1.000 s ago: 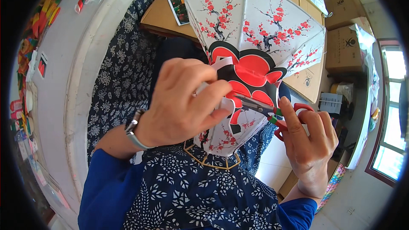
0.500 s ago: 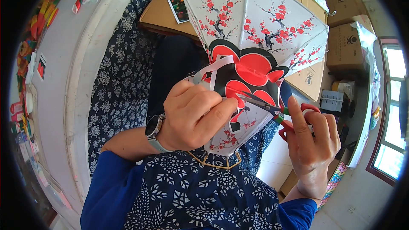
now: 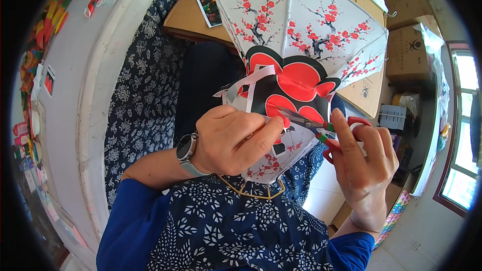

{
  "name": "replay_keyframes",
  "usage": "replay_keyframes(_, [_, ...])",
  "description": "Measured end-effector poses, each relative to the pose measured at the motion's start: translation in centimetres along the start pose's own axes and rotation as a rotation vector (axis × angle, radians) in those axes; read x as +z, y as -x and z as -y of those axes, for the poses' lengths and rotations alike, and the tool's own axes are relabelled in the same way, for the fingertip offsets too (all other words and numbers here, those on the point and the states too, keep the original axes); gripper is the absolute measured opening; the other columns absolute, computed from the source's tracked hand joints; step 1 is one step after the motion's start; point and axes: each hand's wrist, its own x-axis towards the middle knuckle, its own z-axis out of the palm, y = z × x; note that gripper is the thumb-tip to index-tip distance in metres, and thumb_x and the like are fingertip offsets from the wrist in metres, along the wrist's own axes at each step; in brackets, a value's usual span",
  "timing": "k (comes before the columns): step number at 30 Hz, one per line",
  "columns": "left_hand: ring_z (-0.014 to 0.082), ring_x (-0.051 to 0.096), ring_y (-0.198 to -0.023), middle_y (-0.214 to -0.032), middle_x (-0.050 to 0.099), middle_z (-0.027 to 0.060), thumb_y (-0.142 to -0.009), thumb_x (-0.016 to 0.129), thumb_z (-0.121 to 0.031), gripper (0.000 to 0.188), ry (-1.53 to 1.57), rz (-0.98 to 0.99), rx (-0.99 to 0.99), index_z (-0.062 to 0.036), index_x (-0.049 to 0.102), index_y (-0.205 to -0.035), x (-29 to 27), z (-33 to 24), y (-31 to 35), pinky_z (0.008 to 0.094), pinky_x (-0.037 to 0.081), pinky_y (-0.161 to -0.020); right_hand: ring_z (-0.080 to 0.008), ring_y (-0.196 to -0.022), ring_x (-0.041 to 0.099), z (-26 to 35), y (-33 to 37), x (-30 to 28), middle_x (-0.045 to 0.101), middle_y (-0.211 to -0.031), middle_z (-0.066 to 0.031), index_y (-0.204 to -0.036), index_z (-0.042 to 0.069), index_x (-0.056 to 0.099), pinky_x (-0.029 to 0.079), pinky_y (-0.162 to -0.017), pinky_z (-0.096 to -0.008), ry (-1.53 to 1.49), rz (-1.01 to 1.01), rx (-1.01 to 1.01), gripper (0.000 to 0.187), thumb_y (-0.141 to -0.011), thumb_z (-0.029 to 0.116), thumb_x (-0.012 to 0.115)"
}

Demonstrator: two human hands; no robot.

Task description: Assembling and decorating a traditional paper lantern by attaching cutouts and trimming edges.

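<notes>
A pair of scissors (image 3: 305, 122) with red and green handles is in my right hand (image 3: 365, 163), whose fingers are wrapped around the handle loops. The parted blades point left over a red-and-black paper cut-out (image 3: 296, 83) with white edges. My left hand (image 3: 238, 138) pinches this paper near the blade tips and covers part of it. Beneath and behind the paper lies a white lantern-like form (image 3: 301, 25) with ribbed panels and red blossom branches. Its narrow end rests toward my lap, above a gold-coloured wire frame (image 3: 251, 195).
A cardboard box (image 3: 183, 17) stands beyond the lantern with a photo print (image 3: 206, 7) on it. More cartons (image 3: 406, 52) are stacked at the right. On the left runs a pale tabletop (image 3: 85, 95) with colourful pieces along its far side.
The scissors have moved slightly left, and their blades and handles are spread wider. My left hand has shifted a little down and to the right, still pinching the paper.
</notes>
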Motion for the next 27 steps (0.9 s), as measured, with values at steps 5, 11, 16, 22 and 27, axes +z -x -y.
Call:
replay_keyframes(5, [0.0093, 0.054, -0.055, -0.075, 0.060, -0.0004, -0.070, 0.074, -0.013, 0.034, 0.023, 0.004, -0.005, -0.0025, 0.069, -0.102, -0.2, -0.1, -0.2, 0.0219, 0.037, -0.047, -0.0158, -0.069, 0.051, -0.1, -0.3, 1.0, 0.052, -0.079, -0.0031, -0.119, 0.008, 0.071, 0.047, -0.057, -0.0281, -0.016, -0.031, -0.054, 0.063, -0.057, 0.006, 0.075])
replay_keyframes(11, [0.0096, 0.054, -0.054, -0.075, 0.060, -0.0003, -0.069, 0.074, -0.013, 0.035, 0.033, -0.002, -0.010, -0.0024, 0.069, -0.102, -0.2, -0.1, -0.4, 0.0222, 0.037, -0.046, -0.0149, -0.067, 0.047, -0.2, -0.5, 2.0, 0.048, -0.079, -0.0021, -0.123, 0.009, 0.069, 0.043, -0.053, -0.0264, -0.030, -0.061, -0.097, 0.065, -0.059, 0.009, 0.073])
replay_keyframes(16, [0.0148, 0.057, -0.060, -0.081, 0.061, 0.0032, -0.068, 0.079, -0.002, 0.042, 0.082, 0.106, -0.047, -0.0004, 0.067, -0.108, -1.0, -0.3, -0.5, 0.0261, 0.044, -0.050, -0.0149, -0.066, 0.046, -0.2, -0.6, 2.0, 0.047, -0.079, -0.0022, -0.124, 0.008, 0.068, 0.041, -0.051, -0.0260, -0.025, -0.059, -0.106, 0.064, -0.060, 0.009, 0.073])
replay_keyframes(22, [0.0155, 0.058, -0.061, -0.081, 0.062, 0.0041, -0.069, 0.078, -0.003, 0.040, 0.099, 0.081, -0.040, -0.0004, 0.067, -0.107, -1.0, -0.4, -0.5, 0.0266, 0.044, -0.051, -0.0146, -0.066, 0.045, -0.2, -0.5, 1.7, 0.046, -0.078, -0.0021, -0.125, 0.008, 0.067, 0.041, -0.051, -0.0264, -0.049, -0.012, -0.109, 0.064, -0.061, 0.009, 0.073])
replay_keyframes(27, [0.0161, 0.058, -0.061, -0.081, 0.062, 0.0047, -0.069, 0.078, -0.003, 0.040, 0.093, 0.094, -0.033, 0.0000, 0.067, -0.107, -1.1, -0.4, -0.6, 0.0269, 0.045, -0.051, -0.0150, -0.066, 0.047, 0.4, -1.1, 1.0, 0.047, -0.076, -0.0023, -0.122, 0.007, 0.069, 0.043, -0.053, -0.0278, -0.030, 0.008, -0.083, 0.064, -0.059, 0.007, 0.075])
